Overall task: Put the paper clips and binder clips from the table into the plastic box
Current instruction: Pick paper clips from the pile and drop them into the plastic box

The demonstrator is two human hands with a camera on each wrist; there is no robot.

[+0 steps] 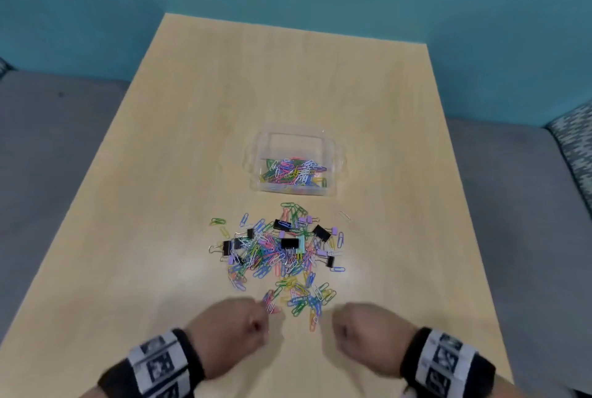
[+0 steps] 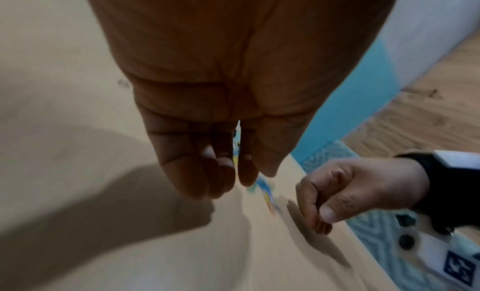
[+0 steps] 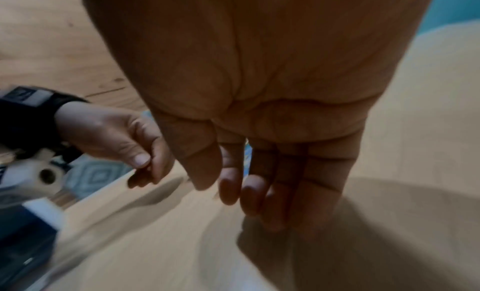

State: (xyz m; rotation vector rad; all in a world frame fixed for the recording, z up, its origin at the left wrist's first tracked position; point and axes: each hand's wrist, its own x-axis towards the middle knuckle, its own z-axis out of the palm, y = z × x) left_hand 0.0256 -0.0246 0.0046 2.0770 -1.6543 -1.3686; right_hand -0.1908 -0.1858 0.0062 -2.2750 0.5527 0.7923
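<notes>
My left hand (image 1: 235, 328) and right hand (image 1: 362, 332) low over light wooden table (image 1: 160, 205), fingers loosely curled, holding nothing I can see; fingertips hidden in head view, wrist views blurred. Heap of coloured wire paper clips (image 1: 272, 256) and black and lilac binder clips (image 1: 290, 243) between hands and clear plastic box (image 1: 296, 162), box partly filled with paper clips.

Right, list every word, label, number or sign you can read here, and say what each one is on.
No readable text in any view.
Left wristband: black-and-white square marker patterns, no letters or digits.
Right wristband: the same kind of markers, blurred, no letters or digits.
Plastic box, paper clips, binder clips: no print visible.
</notes>
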